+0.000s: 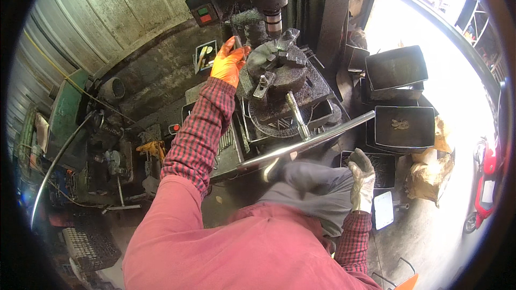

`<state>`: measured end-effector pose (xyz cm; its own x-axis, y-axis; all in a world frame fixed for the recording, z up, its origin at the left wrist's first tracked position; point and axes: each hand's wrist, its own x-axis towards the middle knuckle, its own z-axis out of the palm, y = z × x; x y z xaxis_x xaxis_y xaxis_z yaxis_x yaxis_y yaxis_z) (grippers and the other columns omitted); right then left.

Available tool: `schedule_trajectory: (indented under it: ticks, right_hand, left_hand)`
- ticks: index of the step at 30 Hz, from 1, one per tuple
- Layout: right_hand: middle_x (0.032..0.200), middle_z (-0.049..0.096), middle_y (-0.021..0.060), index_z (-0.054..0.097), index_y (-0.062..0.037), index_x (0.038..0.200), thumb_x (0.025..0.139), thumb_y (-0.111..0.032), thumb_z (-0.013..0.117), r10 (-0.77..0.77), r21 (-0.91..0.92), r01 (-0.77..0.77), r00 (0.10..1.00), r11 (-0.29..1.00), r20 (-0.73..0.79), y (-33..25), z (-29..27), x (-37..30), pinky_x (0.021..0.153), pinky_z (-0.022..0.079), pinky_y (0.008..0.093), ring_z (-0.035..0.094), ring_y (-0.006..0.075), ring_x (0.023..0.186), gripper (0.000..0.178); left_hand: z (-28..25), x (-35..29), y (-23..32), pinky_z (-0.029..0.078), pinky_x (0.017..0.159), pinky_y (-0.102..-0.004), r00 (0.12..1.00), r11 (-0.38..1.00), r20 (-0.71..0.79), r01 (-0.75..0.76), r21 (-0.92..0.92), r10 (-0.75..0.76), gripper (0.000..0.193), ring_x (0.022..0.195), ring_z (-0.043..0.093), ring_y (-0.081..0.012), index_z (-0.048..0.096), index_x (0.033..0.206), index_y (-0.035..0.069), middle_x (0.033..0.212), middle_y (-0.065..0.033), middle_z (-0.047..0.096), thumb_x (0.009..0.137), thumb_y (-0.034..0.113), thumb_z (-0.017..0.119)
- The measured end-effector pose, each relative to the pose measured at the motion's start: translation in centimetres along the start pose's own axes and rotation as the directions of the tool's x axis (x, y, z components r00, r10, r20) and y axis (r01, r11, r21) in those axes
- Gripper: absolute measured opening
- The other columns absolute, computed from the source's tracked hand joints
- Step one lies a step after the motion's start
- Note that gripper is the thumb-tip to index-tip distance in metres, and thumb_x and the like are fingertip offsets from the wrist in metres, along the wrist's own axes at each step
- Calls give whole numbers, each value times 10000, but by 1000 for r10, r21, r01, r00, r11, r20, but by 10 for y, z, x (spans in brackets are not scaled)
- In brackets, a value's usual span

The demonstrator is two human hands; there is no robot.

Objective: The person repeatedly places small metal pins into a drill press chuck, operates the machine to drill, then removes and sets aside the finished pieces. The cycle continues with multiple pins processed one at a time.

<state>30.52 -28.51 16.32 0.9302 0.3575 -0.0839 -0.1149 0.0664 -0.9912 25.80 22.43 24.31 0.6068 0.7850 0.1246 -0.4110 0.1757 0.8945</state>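
My left hand (pixel 228 63), in an orange glove, reaches forward beside the drill press chuck. Its fingers are closed around a small grey metal piece (pixel 238 43), whose exact kind I cannot make out. Just to its right sits a round, dark workholding chuck (pixel 290 70) with jaws on top, fixed on the machine table. A T-shaped metal handle (pixel 293 110) stands at its front, joined to a long shiny bar. Over the chuck hangs the drill press spindle (pixel 273 21). My right hand (pixel 362 178), in a greyish-white work glove, hangs near my thigh with loosely bent fingers, nothing visible in it.
A switch box (pixel 203 13) with green and red buttons is at the back. Several dark metal bins (pixel 404 126) stand on the right beside a torn brown sack (pixel 430 177). Rods (pixel 226 140) lie on the bench at left. The long bar (pixel 328 138) crosses in front of me.
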Motion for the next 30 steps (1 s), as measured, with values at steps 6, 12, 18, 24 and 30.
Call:
schedule_trajectory:
  ticks: [6, 12, 18, 24, 30]
  right_hand:
    - [1269, 690, 136, 636, 9, 1381, 902, -184, 805, 2, -92, -6, 999, 996, -52, -6, -9, -16, 1076, 506, 355, 656, 219, 1164, 544]
    - [1249, 698, 121, 663, 2, 1347, 911, -209, 804, -66, -218, 42, 992, 975, -104, 4, -19, -42, 1046, 516, 346, 660, 216, 1149, 504]
    - [1264, 712, 128, 665, 3, 1359, 896, -88, 789, 57, -151, -78, 989, 985, -137, 5, -18, -46, 1045, 521, 325, 671, 208, 1161, 488]
    - [1295, 709, 168, 613, 21, 1408, 859, -2, 793, 7, -114, -4, 1000, 993, 20, -8, 11, -17, 1061, 546, 349, 685, 254, 1205, 578]
    - [1601, 440, 250, 363, 55, 1569, 836, -39, 845, -76, -224, 144, 954, 964, 288, 0, 92, 16, 1140, 478, 346, 543, 271, 1396, 882]
  left_hand:
    - [32, 24, -17, 491, 909, -303, 990, 972, 143, -46, 232, 13, 167, 1050, 687, -149, 743, 1100, 73, 1077, -44, 765, 938, 80, 782]
    - [47, 34, -33, 540, 892, -294, 995, 995, 95, 3, 100, -12, 163, 905, 683, -127, 770, 1041, 24, 985, -41, 759, 887, 36, 826]
    - [53, 31, -35, 538, 859, -277, 982, 953, 185, -21, 302, -37, 106, 887, 676, -110, 764, 1035, 26, 1003, -25, 761, 934, 52, 783]
    - [55, 27, -29, 552, 874, -286, 937, 735, 349, -255, 628, 27, 185, 949, 716, -138, 748, 1052, 1, 1038, -51, 774, 917, 122, 788]
    - [56, 33, -26, 546, 870, -299, 922, 529, 386, -308, 791, -40, 235, 954, 712, -135, 791, 1048, 40, 1031, -56, 777, 899, 219, 767]
